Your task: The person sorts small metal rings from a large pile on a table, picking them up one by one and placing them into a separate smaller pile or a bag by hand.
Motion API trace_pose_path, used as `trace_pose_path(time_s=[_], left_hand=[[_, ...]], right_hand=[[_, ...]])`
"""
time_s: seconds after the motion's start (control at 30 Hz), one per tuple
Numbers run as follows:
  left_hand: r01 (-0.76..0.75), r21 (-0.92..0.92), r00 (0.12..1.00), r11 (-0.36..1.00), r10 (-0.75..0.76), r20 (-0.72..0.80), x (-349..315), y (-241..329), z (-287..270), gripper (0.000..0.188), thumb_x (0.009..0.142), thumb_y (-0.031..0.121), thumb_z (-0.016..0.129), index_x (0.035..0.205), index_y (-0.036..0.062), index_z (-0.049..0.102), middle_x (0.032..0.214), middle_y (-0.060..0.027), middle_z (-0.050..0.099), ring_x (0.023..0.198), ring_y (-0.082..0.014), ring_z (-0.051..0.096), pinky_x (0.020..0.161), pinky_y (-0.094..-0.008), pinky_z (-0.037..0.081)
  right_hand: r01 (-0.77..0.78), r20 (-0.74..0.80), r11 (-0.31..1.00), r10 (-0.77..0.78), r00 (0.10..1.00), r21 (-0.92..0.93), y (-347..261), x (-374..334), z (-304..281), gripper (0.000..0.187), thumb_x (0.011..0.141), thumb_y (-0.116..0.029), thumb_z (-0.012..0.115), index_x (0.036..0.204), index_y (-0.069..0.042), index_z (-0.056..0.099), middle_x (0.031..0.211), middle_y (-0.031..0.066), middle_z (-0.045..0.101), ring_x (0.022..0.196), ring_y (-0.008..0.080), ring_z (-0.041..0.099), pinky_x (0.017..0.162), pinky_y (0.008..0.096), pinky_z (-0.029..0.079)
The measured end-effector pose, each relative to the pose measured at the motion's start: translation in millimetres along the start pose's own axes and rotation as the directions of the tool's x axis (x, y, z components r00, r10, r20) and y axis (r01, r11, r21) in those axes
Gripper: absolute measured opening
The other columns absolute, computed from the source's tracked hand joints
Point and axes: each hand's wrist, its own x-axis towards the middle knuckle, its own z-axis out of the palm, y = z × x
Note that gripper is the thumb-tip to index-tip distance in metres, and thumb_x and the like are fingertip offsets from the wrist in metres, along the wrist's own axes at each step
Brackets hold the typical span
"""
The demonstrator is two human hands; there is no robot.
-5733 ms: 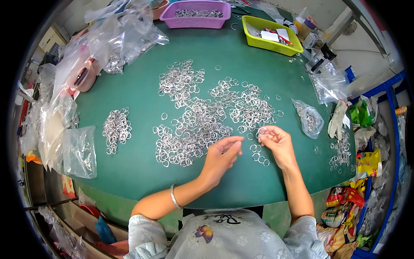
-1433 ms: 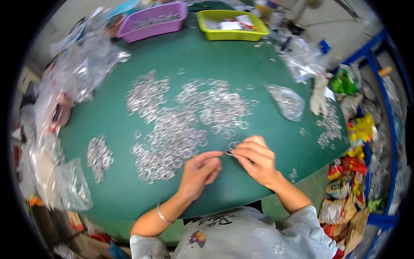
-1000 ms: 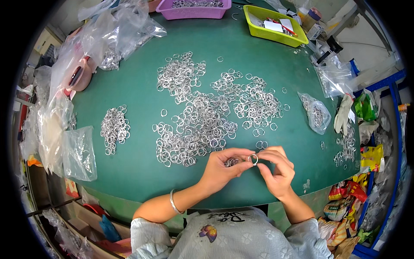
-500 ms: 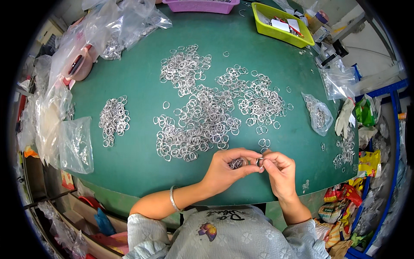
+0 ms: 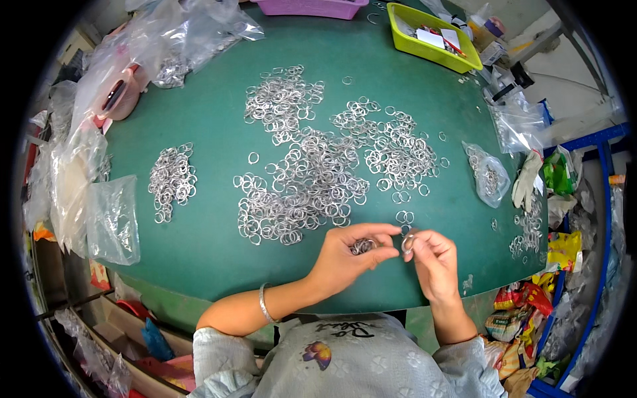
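Several silver metal rings (image 5: 363,247) lie gathered in the curled palm of my left hand (image 5: 348,255), above the near edge of the table. My right hand (image 5: 434,262) is just to its right, pinching one metal ring (image 5: 407,244) between thumb and fingertips. A small gap separates that ring from my left fingertips. Beyond my hands spreads a large pile of rings (image 5: 305,189), with another pile (image 5: 405,152) to its right and one (image 5: 282,99) farther back. A few loose rings (image 5: 405,217) lie right by my fingers.
A smaller ring pile (image 5: 172,176) lies at the left of the green table (image 5: 212,265). Clear plastic bags (image 5: 113,219) crowd the left edge, near a pink container (image 5: 123,99). A yellow-green basket (image 5: 434,56) stands back right. A bag of rings (image 5: 490,176) and a glove (image 5: 527,182) lie right.
My hands have parted slightly. The ring in my right fingers has come away from my left fingertips, and my left thumb and fingers have spread a little.
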Motion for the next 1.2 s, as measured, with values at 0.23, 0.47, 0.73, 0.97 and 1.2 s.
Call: trace_pose_path(time_s=[0.23,0.47,0.73,0.97,1.2], left_hand=[[0.036,-0.015,0.997,0.999,-0.037,-0.065,2,-1,-1,0.02,0.078,0.003,0.059,0.098,0.003,0.061,0.072,-0.0019,0.057,0.055,-0.0036,0.046,0.045,-0.0156,0.035],[0.071,-0.01,0.994,0.997,-0.072,-0.086,3,0,0,0.017,0.079,0.006,0.059,0.095,0.0026,0.062,0.068,-0.0023,0.057,0.053,-0.0035,0.046,0.044,-0.0144,0.033],[0.112,-0.018,0.989,0.994,-0.113,-0.093,2,-1,-1,0.015,0.08,0.007,0.058,0.094,0.0022,0.062,0.068,-0.0026,0.057,0.052,-0.0036,0.045,0.043,-0.0149,0.031],[0.126,-0.053,0.986,0.991,-0.131,-0.105,2,-4,-3,0.014,0.081,0.008,0.058,0.093,0.0019,0.062,0.068,-0.0027,0.056,0.052,-0.0038,0.044,0.042,-0.0153,0.03],[0.136,-0.042,0.986,0.99,-0.139,-0.089,5,-5,-2,0.015,0.082,0.009,0.057,0.094,0.0023,0.061,0.069,-0.0022,0.056,0.052,-0.0036,0.044,0.042,-0.0151,0.029]], right_hand=[[0.299,-0.383,0.893,-0.42,0.822,-0.337,-33,24,-87,0.013,0.084,-0.011,0.055,0.082,0.001,0.058,0.077,0.0048,0.057,0.067,0.0091,0.05,0.064,0.0213,0.039],[0.336,-0.495,0.837,-0.531,0.687,-0.431,-55,30,-131,0.017,0.084,-0.015,0.056,0.085,0.001,0.059,0.074,0.0032,0.056,0.064,0.0067,0.047,0.06,0.0186,0.036],[-0.147,-0.345,0.336,-0.663,0.665,-0.93,-60,48,-154,0.017,0.08,-0.012,0.058,0.083,0.004,0.061,0.066,0.0088,0.06,0.059,0.0096,0.052,0.057,0.0248,0.043],[0.13,0.013,0.359,-0.31,0.951,-0.924,-35,31,-79,0.014,0.072,-0.005,0.063,0.084,0.002,0.061,0.077,0.0122,0.06,0.067,0.0206,0.056,0.061,0.03,0.044],[0.33,0.274,0.149,-0.305,0.912,-0.932,4,45,-46,0.015,0.068,-0.002,0.064,0.082,0.0,0.058,0.082,0.0095,0.055,0.078,0.0261,0.052,0.068,0.0324,0.043]])
